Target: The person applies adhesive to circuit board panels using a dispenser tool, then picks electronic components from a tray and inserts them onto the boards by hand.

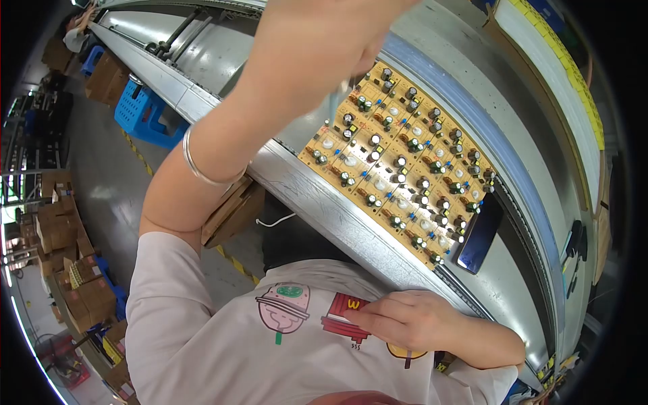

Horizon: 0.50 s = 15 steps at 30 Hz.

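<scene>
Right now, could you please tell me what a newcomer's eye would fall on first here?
Probably the yellow-brown circuit panel, crowded with small components, lying across the metal line in front of the person, with a dark, phone-like slab beside its right end. Next might come the left hand, raised large at the top, a silvery bangle on its forearm. The bright blue stool stands out on the floor at left.

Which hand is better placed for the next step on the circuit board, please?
Left, probably. The left hand is raised at the edge of the circuit board, while the right hand is drawn in against the shirt, away from it.
</scene>
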Motion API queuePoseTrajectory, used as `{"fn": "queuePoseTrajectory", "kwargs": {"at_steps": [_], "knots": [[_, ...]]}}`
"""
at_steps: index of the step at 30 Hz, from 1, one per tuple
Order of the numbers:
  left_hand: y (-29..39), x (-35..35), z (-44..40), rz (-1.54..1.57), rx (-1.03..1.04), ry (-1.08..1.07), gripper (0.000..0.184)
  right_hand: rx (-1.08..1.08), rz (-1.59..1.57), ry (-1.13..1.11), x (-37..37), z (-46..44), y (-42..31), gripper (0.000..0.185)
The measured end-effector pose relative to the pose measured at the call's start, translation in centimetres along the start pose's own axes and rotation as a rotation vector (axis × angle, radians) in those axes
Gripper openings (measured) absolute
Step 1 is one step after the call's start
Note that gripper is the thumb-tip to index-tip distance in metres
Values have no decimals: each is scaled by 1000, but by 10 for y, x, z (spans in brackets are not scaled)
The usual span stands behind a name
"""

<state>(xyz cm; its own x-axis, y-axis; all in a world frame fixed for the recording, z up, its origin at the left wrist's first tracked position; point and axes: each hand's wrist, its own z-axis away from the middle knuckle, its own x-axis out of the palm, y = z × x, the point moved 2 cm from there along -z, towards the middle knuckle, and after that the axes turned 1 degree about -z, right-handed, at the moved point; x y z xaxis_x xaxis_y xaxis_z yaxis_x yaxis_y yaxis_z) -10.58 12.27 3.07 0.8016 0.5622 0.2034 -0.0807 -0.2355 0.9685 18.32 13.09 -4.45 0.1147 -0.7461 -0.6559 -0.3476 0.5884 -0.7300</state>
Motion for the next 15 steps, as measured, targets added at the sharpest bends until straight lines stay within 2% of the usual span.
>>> {"fn": "queuePoseTrajectory", "kwargs": {"at_steps": [2, 3, 5, 7, 9, 15], "knots": [[12, 5, -15, -75, 102, 2, 30, 8, -10, -11, 0, 0, 0, 43], [7, 5, -25, -79, 101, 7, 30, 3, -13, -13, 0, 0, 0, 43], [-6, 7, -46, -21, 236, -55, 29, -2, -8, -57, 0, -1, 1, 49], [-23, 9, -51, -5, 227, -46, 29, 4, 8, -67, 0, 2, 2, 52], [-43, 12, -54, 20, 192, -18, 29, -10, 9, -23, 2, 2, 2, 47], [-53, 14, -48, 28, 150, -9, 28, -19, 22, -18, 2, 2, 2, 45]]}}
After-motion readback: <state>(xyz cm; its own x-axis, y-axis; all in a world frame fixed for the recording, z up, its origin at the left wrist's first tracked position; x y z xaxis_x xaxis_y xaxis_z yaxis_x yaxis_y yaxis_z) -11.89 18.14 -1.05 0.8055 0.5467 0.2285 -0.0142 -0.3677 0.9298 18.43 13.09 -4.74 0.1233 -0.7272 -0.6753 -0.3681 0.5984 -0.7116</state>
